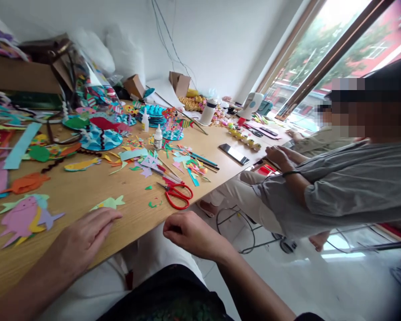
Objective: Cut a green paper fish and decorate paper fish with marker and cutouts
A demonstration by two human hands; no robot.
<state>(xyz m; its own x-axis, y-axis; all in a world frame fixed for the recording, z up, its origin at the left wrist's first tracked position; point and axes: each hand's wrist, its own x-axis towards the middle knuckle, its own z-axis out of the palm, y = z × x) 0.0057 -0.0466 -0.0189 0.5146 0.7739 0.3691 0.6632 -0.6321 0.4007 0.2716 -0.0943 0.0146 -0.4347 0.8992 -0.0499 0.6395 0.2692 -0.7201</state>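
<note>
My left hand (83, 236) lies at the front of the table with its fingers stretched out and nothing held. Just beyond its fingertips is a pale green paper fish (109, 203), partly covered by the hand. To its left lie stacked paper fish cut-outs in purple, yellow and green (23, 218). My right hand (190, 234) is at the table's front edge, fingers curled into a loose fist with no object showing in it. Close beyond it, red-handled scissors (177, 194) rest on the table beside small green scraps (153, 203).
Paper scraps (147, 162), pencils (203, 160), a glue bottle (158, 138) and blue paper crafts (100, 138) cover the table's middle. A phone (234, 154) lies further right. A person in grey (347, 187) sits at the right, with another person beyond.
</note>
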